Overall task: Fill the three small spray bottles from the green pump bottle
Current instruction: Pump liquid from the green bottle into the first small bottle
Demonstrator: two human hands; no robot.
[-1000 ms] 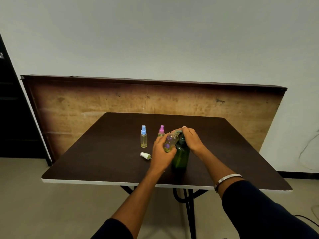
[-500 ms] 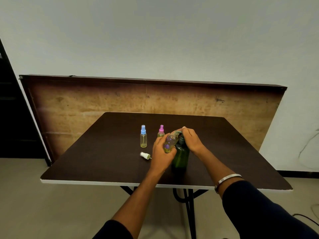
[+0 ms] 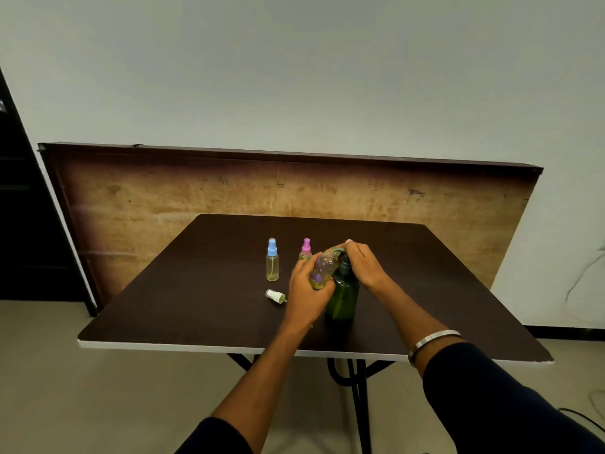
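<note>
The green pump bottle [image 3: 343, 298] stands upright near the middle of the dark table [image 3: 203, 283]. My right hand [image 3: 366, 267] rests over its pump head. My left hand [image 3: 307, 290] holds a small clear bottle with purple dots [image 3: 322, 268], uncapped and tilted, its mouth up at the pump spout; a little yellowish liquid lies in its bottom. A small bottle with a blue cap [image 3: 272, 260] and one with a pink cap [image 3: 305, 250] stand upright behind, both holding yellowish liquid. A loose white spray cap [image 3: 274, 295] lies on the table left of my left hand.
A large wooden board [image 3: 163, 204] leans against the wall behind the table. The table's white front edge [image 3: 163, 345] is close to me, with black legs under it. A cable lies on the floor at the right.
</note>
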